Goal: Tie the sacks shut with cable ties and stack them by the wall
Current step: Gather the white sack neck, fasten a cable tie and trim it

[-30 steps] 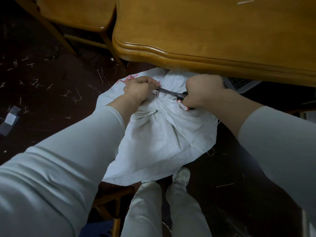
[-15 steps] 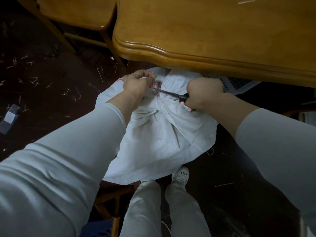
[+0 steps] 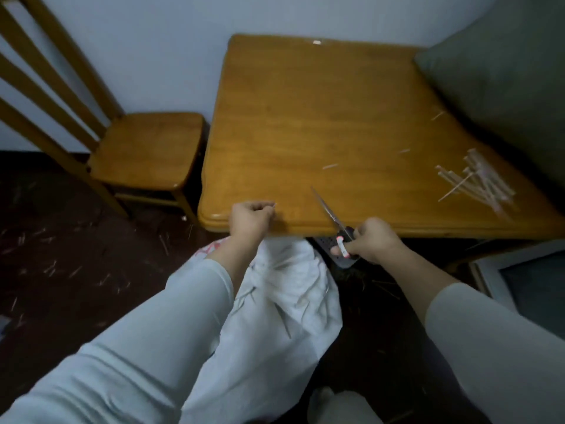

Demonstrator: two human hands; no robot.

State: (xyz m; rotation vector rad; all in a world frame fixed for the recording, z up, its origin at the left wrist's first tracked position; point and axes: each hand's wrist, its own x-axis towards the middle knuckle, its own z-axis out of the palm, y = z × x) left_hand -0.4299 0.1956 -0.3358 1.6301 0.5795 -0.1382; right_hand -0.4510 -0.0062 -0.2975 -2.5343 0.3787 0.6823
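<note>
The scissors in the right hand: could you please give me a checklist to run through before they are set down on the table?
1. Right hand grips the scissors by the handles: ok.
2. Blades closed: ok, they look together and point away over the table.
3. Bare wood ahead of the tip: ok.
4. Left hand clear of the blades: ok, it is apart at the table edge, pinching a pale sliver.
5. Sack neck tied: cannot tell, it is hidden under the table edge.
6. Spare cable ties at hand: ok, piled on the table's right.
</note>
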